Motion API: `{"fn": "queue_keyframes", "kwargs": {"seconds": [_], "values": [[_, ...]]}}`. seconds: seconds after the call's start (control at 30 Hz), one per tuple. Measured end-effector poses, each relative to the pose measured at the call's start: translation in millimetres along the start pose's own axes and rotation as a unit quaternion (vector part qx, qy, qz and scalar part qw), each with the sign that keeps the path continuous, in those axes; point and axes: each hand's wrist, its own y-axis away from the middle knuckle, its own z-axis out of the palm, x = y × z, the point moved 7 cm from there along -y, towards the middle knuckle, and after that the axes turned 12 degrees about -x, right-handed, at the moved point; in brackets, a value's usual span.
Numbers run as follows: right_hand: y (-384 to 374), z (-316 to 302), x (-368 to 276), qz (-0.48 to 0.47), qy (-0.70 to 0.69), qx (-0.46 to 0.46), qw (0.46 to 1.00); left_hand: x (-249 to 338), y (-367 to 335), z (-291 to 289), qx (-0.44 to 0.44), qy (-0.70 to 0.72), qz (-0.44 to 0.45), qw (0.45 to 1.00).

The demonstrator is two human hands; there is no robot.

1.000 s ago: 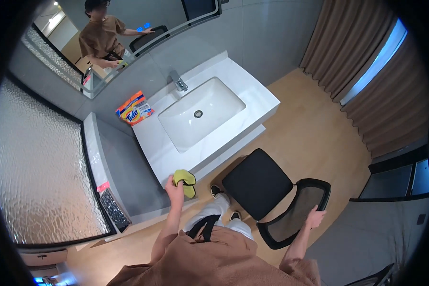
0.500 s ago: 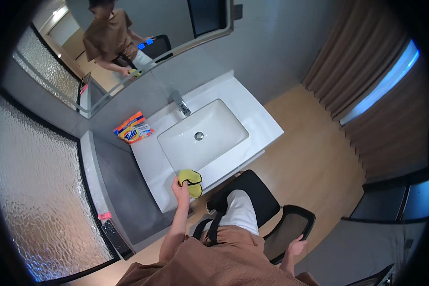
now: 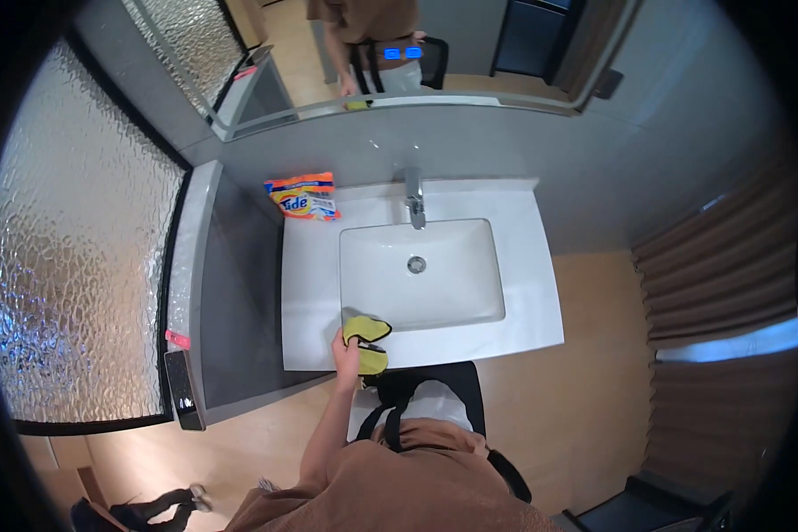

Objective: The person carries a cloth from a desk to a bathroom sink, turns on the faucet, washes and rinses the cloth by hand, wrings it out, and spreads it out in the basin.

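My left hand [image 3: 346, 353] is closed around a folded yellow-green cloth with dark edging [image 3: 368, 330]. It holds the cloth over the front left edge of the white countertop [image 3: 312, 328], by the near left corner of the sink basin [image 3: 470, 306]. Two lobes of the cloth stick out to the right of my fingers. Directly, my right hand does not show; a small blurred hand appears beside the chair back in the mirror [image 3: 470, 58]. A chrome faucet [image 3: 415, 202] stands behind the basin, above its round drain [image 3: 416, 265].
An orange, blue and white detergent bag [image 3: 303, 197] lies at the counter's back left. On the ledge to the left are a pink object [image 3: 177, 340] and a dark phone-like object [image 3: 183, 390]. A black chair [image 3: 470, 381] is under me. Another person's legs [image 3: 164, 510] show at lower left.
My view has turned, so the counter now sits square ahead. My right hand, earlier at the chair back, has left direct view. My left hand still holds the cloth at the counter's edge.
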Motion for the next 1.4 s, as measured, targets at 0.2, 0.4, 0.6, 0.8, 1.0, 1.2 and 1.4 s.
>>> {"fn": "queue_keyframes", "kwargs": {"seconds": [0.2, 0.4, 0.6, 0.8, 1.0, 1.2, 1.4], "values": [[-97.8, 166.6, -59.6, -0.366, 0.384, 0.238, 0.814, -30.6, 11.0, -16.1, 0.022, -0.007, -0.008, 1.0], [-191.0, -88.1, -386.8, -0.296, -0.428, 0.055, 0.852, -18.9, -16.2, -3.7, -0.074, -0.065, 0.023, 0.995], [-135.2, -146.9, -497.2, -0.267, -0.345, -0.068, 0.897, -33.2, -19.1, -5.8, -0.123, -0.055, 0.025, 0.991], [-120.5, -157.7, -499.1, -0.267, -0.308, -0.001, 0.913, -30.1, -16.4, -1.4, -0.105, -0.097, 0.052, 0.988], [-124.0, -144.7, -504.9, -0.277, -0.29, -0.017, 0.916, -30.2, -18.6, -3.0, -0.092, -0.088, 0.06, 0.99], [-130.4, -133.3, -508.5, -0.288, -0.276, -0.034, 0.916, -30.9, -12.0, -17.3, -0.007, -0.063, 0.037, 0.997], [-150.8, -111.0, -501.1, -0.282, -0.251, -0.032, 0.926, -47.9, -2.0, -9.9, -0.002, -0.058, 0.034, 0.998]]}}
